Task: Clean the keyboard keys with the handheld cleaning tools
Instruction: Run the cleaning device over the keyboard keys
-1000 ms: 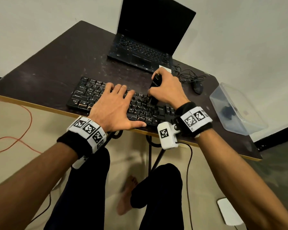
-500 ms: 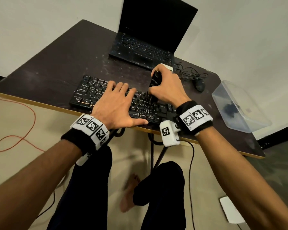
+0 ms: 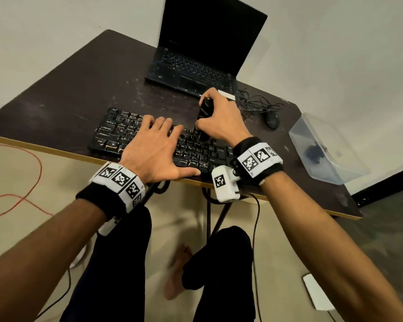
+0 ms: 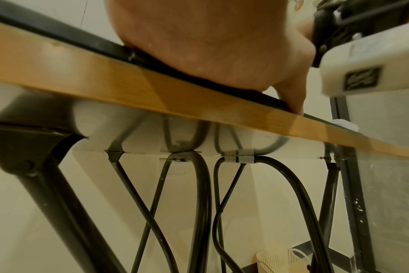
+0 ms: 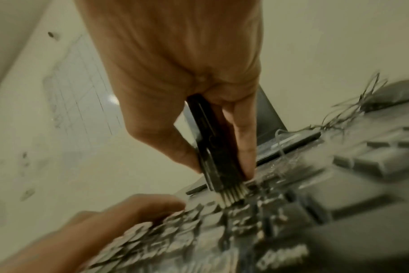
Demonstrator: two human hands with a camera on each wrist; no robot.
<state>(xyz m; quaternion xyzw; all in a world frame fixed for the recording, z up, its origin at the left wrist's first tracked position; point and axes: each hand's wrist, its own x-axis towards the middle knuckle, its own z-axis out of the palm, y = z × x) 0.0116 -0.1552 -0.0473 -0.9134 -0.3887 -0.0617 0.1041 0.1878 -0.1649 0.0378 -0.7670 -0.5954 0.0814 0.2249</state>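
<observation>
A black keyboard with white legends lies near the front edge of the dark table. My left hand rests flat on its middle keys, fingers straight and the thumb along the front row. My right hand grips a black cleaning brush upright over the keys to the right of the left hand. In the right wrist view the brush is pinched between thumb and fingers, and its pale bristles touch the keys. The left wrist view shows my palm on the keyboard at the table edge.
An open black laptop stands behind the keyboard. A black mouse with a tangled cable lies to the right, and a clear plastic box sits at the table's right end. Under the table are my legs, metal table legs, an orange cable.
The right hand and brush have shifted slightly along the keys; the left hand stays flat on the keyboard. The head view has moved a little.
</observation>
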